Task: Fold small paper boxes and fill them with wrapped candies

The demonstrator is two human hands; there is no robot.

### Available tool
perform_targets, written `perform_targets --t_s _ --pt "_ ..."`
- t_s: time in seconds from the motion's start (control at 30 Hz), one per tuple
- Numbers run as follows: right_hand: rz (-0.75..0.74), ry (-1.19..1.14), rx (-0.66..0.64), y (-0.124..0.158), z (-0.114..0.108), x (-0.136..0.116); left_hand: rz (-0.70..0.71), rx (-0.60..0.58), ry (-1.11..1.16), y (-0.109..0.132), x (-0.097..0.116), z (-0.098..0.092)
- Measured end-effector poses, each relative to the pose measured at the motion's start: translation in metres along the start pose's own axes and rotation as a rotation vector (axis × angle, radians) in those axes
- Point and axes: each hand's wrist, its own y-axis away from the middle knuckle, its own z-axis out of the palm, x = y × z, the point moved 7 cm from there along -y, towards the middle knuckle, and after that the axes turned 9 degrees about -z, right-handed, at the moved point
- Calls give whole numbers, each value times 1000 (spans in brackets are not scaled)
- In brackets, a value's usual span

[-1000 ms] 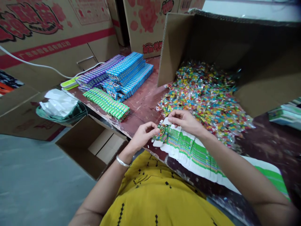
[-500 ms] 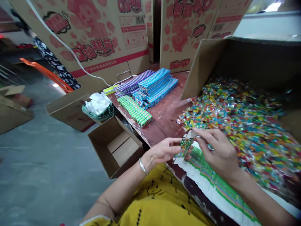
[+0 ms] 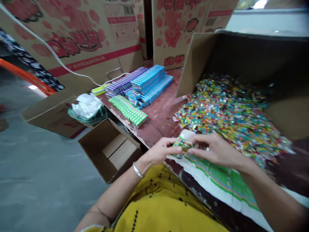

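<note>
My left hand [image 3: 162,150], with a silver bangle at the wrist, pinches a small green patterned packet [image 3: 180,146] at the table's front edge. The fingers of my right hand [image 3: 209,147] are closed at the packet's right side, on colourful wrapped candy that is partly hidden. Below my right forearm lies a long row of overlapping flat green cartons [image 3: 223,180] with white edges. A large heap of wrapped candies [image 3: 224,106] spills from a cardboard box lying on its side [image 3: 188,64].
Stacks of blue boxes [image 3: 154,87], purple boxes [image 3: 127,79] and green boxes [image 3: 127,110] stand on the red-brown table [image 3: 161,119]. An open carton [image 3: 93,154] and a green basket [image 3: 96,120] with white material are at left. Large printed cartons [image 3: 84,38] stand behind.
The view has shifted, so the surroundings sit further left. My right hand has come down from the packet's upper flap to its side, and the packet is now tilted flatter.
</note>
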Motion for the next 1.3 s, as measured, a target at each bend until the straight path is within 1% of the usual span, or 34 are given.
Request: perform_targets --t_s 0.07,0.1,0.13,0.23,0.3,0.37,0.43,0.53,0.57,0.63,0.7,0.77,0.83,0.9,0.97,1.03,1.07,1.17,1.3 --pt "19 -81 298 2 -13 6 99 111 47 -3 5 -3" --pt "26 -115 404 4 -15 10 152 165 68 -5 6 -4" --pt "31 -134 453 4 -13 13 197 214 83 -7 8 -4" --pt "54 -85 439 1 1 22 296 341 98 -8 9 -1" --pt "59 -88 494 0 5 25 380 444 64 -2 13 0" --pt "35 -176 553 -1 7 26 477 530 -10 7 19 0" --pt "-6 -228 595 -1 9 25 511 555 -106 12 22 1" --pt "-59 -112 660 0 9 21 450 516 -212 13 22 0" --pt "-72 -64 669 1 9 20 424 492 -232 12 22 -1" --pt "-81 -10 646 0 11 21 383 424 -241 9 22 -2" --pt "-69 -8 600 -1 11 23 343 349 -228 6 22 -1" --pt "-73 -7 568 -4 9 21 312 310 -219 4 21 0" --pt "-100 4 555 -6 6 17 296 314 -233 4 20 1" --pt "-125 -15 551 -9 5 13 310 338 -239 6 20 0" --pt "-136 -108 584 -10 3 13 340 360 -202 7 20 -1" --pt "-140 -209 625 -11 2 15 342 350 -141 7 19 -2" --pt "-133 -236 622 -12 2 17 332 340 -118 6 18 -2" --pt "-66 -257 533 -18 5 20 315 346 -119 6 17 -4" --pt "61 -306 449 -22 4 27 360 426 -232 10 19 -7"
